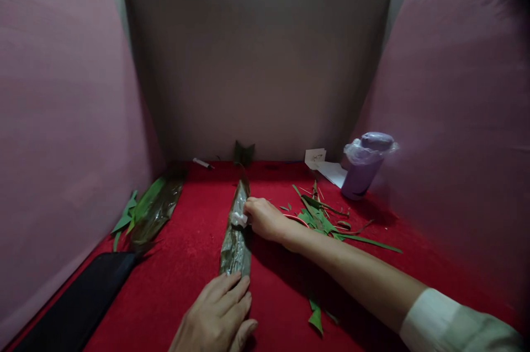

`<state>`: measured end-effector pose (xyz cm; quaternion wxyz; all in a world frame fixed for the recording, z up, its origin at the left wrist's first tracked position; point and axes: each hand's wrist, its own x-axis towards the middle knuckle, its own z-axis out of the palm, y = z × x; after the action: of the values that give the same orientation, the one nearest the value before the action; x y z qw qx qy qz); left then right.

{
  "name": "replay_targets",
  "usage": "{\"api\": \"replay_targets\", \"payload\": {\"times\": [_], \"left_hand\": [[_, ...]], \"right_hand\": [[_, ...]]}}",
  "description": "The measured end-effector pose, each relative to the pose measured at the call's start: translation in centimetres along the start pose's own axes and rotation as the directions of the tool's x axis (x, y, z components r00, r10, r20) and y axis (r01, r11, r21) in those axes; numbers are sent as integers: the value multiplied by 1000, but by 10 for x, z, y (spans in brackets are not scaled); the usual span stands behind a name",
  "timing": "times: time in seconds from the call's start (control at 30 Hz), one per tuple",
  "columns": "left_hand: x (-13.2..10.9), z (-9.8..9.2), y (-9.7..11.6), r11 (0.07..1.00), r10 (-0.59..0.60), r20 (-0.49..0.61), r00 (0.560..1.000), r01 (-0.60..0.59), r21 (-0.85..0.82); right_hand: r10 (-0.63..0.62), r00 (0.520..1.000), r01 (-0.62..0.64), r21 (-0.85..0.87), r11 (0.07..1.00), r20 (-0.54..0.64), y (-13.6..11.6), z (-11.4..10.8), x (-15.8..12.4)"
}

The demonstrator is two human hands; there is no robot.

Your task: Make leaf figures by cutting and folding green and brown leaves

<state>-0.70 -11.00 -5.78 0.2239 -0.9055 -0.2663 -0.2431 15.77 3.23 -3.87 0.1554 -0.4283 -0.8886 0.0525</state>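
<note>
The bottom edge cuts the left hand off from me near the wrist, and its fingers cover the near end of the long glossy leaf. The right hand hides part of the white wad; its forearm blocks most of a red-rimmed dish. The sleeve and flat black object run out of my view. I can't read the card's marks.
</note>
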Motion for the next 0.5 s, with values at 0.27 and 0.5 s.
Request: {"api": "replay_targets", "payload": {"times": [0.27,0.5], "left_hand": [[1,-3,-1,999,38,19,999,-38,36],[-1,0,-6,999,49,-29,998,-49,24]], "right_hand": [[149,987,-152,-49,987,-53,22,7,36],[289,874,-281,77,957,-390,31,-55,62]]}}
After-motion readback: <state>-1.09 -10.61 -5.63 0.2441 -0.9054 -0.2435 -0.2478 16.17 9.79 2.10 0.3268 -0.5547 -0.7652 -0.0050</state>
